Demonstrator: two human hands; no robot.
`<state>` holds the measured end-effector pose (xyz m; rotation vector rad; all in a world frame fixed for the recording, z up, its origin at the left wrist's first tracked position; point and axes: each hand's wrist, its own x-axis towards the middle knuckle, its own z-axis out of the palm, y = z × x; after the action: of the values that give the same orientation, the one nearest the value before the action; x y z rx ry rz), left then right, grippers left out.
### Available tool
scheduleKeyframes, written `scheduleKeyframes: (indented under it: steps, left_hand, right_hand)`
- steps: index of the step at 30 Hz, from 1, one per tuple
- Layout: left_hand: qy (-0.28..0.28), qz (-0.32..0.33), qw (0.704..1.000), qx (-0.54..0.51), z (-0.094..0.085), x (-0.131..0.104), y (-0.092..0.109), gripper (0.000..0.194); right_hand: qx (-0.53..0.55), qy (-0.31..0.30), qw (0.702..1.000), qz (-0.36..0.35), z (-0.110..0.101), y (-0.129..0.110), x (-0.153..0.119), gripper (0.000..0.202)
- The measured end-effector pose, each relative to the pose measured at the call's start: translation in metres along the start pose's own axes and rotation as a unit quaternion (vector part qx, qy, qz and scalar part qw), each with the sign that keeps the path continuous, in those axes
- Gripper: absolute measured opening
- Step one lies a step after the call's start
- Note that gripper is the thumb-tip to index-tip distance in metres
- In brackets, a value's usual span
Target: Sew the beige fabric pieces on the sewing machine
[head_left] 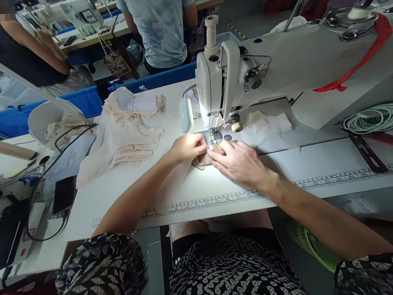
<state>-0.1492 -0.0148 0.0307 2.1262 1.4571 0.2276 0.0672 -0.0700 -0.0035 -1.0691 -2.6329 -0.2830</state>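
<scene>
Under the lit needle area of a white sewing machine (213,83), a small beige fabric piece (203,159) lies on the bed by the presser foot (212,136). My left hand (190,148) pinches its upper left edge between thumb and fingers, close to the foot. From the right, my right hand (241,161) rests low on the bed, its fingers together and holding the same fabric at its right side. A little white tab shows between the fingertips of both hands. Part of the fabric is hidden beneath the fingers.
Stacked beige fabric pieces (123,145) and a tied bundle with a paper label (136,103) lie to the left. A printed ruler (202,205) runs along the front edge. Right are coiled pale cord (377,118) and a dark-handled tool (367,152). Two people sit beyond.
</scene>
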Motion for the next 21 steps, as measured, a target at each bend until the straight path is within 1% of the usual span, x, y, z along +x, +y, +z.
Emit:
scheduleKeyframes:
  steps: [4, 9, 14, 17, 21]
  left_hand:
    - [-0.007, -0.01, 1.0, -0.018, 0.001, 0.004, -0.004, 0.019]
    - [-0.014, -0.002, 0.999, -0.046, 0.002, 0.009, -0.009, 0.016]
    - [-0.024, -0.019, 0.997, -0.075, 0.001, 0.01, -0.007, 0.018]
    - [-0.029, -0.02, 0.997, -0.074, -0.001, 0.009, -0.005, 0.019]
    - [-0.032, -0.019, 0.997, -0.066, -0.002, 0.01, -0.005, 0.017]
  right_hand:
    - [0.0, -0.007, 1.0, 0.006, -0.002, -0.002, 0.001, 0.049]
    - [0.007, -0.016, 1.0, 0.013, -0.006, -0.003, 0.002, 0.045]
    - [0.065, 0.003, 0.998, 0.022, -0.011, 0.003, -0.003, 0.044]
    - [0.092, 0.012, 0.994, 0.049, -0.008, 0.008, -0.007, 0.047]
    - [0.078, -0.006, 0.995, 0.056, -0.001, 0.01, -0.006, 0.047]
